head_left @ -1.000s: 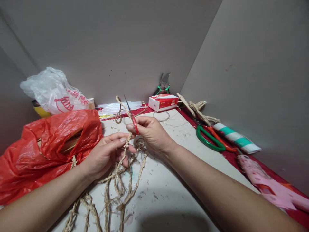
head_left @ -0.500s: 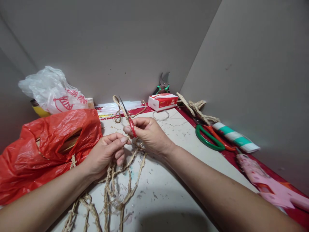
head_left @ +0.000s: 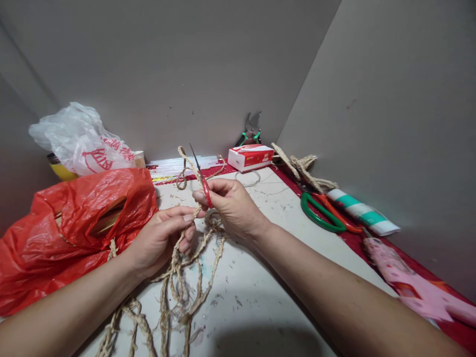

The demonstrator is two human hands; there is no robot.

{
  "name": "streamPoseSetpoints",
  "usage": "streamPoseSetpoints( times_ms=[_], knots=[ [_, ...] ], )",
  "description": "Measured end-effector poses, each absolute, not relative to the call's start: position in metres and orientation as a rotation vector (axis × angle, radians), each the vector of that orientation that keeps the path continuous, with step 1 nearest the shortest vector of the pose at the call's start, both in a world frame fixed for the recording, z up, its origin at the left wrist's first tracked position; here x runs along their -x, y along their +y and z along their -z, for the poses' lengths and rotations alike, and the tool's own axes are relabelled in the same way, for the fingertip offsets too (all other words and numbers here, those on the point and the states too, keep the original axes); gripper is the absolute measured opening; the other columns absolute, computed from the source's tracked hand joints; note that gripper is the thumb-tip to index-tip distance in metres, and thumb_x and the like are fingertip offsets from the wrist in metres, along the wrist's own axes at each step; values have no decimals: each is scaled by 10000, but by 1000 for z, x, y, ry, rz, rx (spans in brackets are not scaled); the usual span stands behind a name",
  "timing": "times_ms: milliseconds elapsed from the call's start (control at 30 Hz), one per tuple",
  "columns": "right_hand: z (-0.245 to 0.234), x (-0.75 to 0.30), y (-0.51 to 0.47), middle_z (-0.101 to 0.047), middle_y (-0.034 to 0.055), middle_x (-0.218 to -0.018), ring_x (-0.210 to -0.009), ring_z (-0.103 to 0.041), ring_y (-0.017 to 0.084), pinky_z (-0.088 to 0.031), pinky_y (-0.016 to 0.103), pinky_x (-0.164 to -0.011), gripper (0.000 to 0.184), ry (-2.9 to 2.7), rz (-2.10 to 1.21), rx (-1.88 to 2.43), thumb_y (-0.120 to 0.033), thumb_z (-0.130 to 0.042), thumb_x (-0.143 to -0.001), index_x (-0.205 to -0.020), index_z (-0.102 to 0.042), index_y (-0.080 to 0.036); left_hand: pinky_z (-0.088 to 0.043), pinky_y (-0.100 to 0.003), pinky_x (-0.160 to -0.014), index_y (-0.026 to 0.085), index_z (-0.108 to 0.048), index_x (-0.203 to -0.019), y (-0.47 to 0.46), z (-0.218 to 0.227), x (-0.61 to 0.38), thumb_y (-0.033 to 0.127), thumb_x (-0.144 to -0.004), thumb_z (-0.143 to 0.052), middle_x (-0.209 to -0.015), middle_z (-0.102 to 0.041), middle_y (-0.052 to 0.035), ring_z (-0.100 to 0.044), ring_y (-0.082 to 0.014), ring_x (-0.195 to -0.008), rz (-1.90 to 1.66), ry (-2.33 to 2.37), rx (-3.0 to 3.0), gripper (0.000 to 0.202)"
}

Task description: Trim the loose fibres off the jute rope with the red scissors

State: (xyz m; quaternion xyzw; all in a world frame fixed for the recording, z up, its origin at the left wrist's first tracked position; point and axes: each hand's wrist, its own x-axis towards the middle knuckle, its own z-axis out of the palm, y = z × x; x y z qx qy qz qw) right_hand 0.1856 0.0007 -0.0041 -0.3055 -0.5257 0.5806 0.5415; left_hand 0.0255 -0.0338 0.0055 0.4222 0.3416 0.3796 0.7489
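Note:
Between the fingertips of my left hand (head_left: 167, 235) a beige braided straw cord (head_left: 176, 255) is pinched. My right hand (head_left: 230, 206) is closed around small red-handled scissors (head_left: 207, 192), their dark blades pointing up and away. The same fingers also seem to grip the cord just beyond my left hand, with its looped end sticking up beside the blades. More lengths of cord hang and lie in a tangle below my hands, running toward the table's near edge. Whether the scissor blades are fully closed is hard to make out.
A red plastic bag (head_left: 82, 213) lies left, a white plastic bag (head_left: 82, 141) behind it. A red-and-white box (head_left: 251, 157) and pruning shears (head_left: 252, 130) stand at the back. Large green-and-orange-handled scissors (head_left: 323, 213) and a striped roll (head_left: 364, 211) lie right. Grey walls enclose the back and right.
My right hand has shifted slightly right with the scissors and cord. My left fingers have opened out a little, and more of the cord now shows between and below the hands.

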Motion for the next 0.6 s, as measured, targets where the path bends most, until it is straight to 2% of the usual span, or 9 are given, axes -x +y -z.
streamPoseSetpoints(
  times_ms=[233, 433, 600],
  knots=[
    [5, -187, 0, -515, -54, -568, -547, -455, 73, -379, 231, -541, 265, -1283, -1359, 725, -346, -754, -683, -585, -575, -177, -310, -149, -408, 160, -691, -855, -36, -4, -27, 229, -791, -663, -461, -481, 54, -347, -15, -361, -857, 784, -959, 98],
    [4, -186, 1, -501, -53, -563, -552, -438, 76, -371, 233, -540, 271, -1286, -1344, 720, -344, -756, -676, -576, -568, -177, -290, -147, -374, 172, -653, -831, -37, -3, -27, 282, -787, -674, -394, -358, 95, -263, -20, -334, -854, 793, -956, 120],
    [4, -186, 0, -506, -55, -573, -545, -420, 70, -359, 228, -529, 276, -1299, -1361, 712, -347, -767, -655, -583, -567, -171, -258, -144, -355, 177, -622, -832, -38, -2, -26, 333, -795, -663, -371, -358, 99, -289, -31, -321, -845, 844, -996, 165]
  ],
)
